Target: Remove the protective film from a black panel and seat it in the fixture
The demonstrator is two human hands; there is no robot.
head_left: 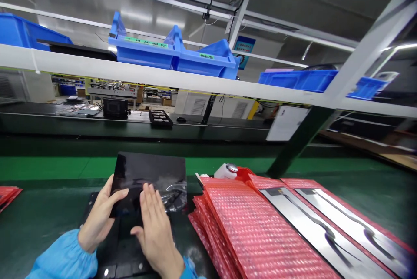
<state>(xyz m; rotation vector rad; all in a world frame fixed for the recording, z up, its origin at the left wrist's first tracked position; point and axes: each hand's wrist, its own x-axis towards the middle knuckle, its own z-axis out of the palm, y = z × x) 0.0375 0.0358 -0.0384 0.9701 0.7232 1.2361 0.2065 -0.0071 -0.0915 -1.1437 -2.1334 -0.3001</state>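
Observation:
A glossy black screen panel point(146, 170) is tilted up in front of me, with a wrinkled clear film showing at its lower right. My left hand point(102, 214) grips the panel's left edge, thumb on the front and the other fingers behind it. Flat against the front lies my right hand point(155, 222), its fingers stretched out and its thumb apart. Below the panel, a dark flat frame or housing point(120, 248) rests on the green bench, partly covered by my hands.
Stacked red bubble-wrap sleeves point(247, 222) stand to the right, beside silver-backed panels point(312, 227) with ribbon cables. A white bottle point(226, 171) is behind them. Blue bins point(146, 53) sit on the overhead shelf point(97, 68). More red sleeves point(9, 195) lie far left.

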